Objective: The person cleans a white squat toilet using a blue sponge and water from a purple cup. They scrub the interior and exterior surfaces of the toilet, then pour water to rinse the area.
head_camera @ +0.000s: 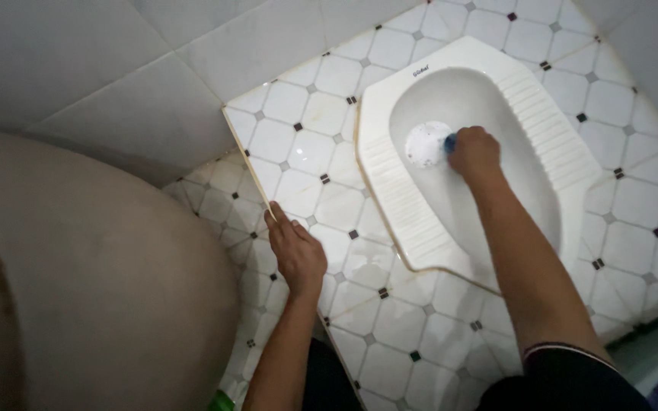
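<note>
A white squat toilet pan [542,152] is set into a raised platform of white tiles [306,152] with small dark diamonds. My right hand [474,154] reaches down into the bowl and is closed around a small blue scrubbing thing [449,142], pressed next to the foamy water at the drain [426,143]. My left hand [296,251] rests flat on the platform's left edge, fingers together, holding nothing.
A large beige rounded container [93,289] fills the lower left, close to my left arm. Grey wall tiles [116,68] rise behind it. A lower strip of tiled floor [222,198] runs between container and platform. Something green [222,400] shows at the bottom edge.
</note>
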